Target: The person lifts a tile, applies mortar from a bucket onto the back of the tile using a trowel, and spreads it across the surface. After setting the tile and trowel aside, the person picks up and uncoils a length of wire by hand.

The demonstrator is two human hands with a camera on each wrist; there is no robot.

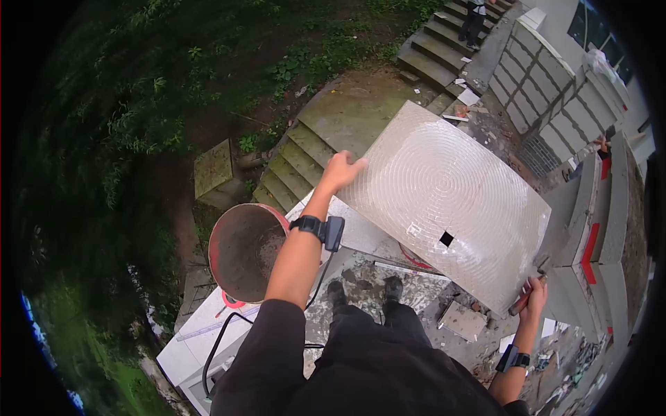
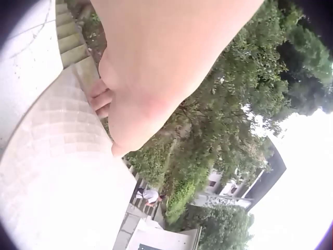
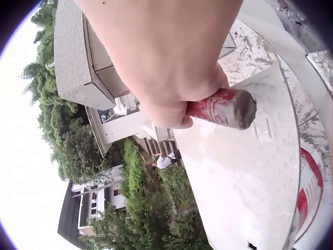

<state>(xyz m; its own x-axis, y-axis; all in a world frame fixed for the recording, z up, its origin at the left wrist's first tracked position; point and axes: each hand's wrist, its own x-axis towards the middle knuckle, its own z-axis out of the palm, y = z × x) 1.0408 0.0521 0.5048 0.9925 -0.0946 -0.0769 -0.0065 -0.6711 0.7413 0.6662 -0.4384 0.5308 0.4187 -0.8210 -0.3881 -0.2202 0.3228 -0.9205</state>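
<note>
A large pale tile (image 1: 444, 180), its face marked with concentric ridges and a small black square, stands tilted in front of me in the head view. My left hand (image 1: 340, 172) grips its left edge. In the left wrist view, the thumb lies at the edge of the tile (image 2: 57, 156) and the fingers (image 2: 102, 101) show beyond it. My right hand (image 1: 533, 297) is beside the tile's lower right corner. It holds a tool by a worn red handle (image 3: 223, 108), with the butt end sticking out of the fist; the tool's working end is mostly hidden.
A large mortar bucket (image 1: 246, 253) stands at my left on a white slab (image 1: 208, 329), near a red tape measure (image 1: 232, 299). Broken tile (image 1: 463, 320) and rubble lie by my feet. Mossy steps (image 1: 298, 163) lead away; a person (image 1: 474, 21) stands on the upper stairs.
</note>
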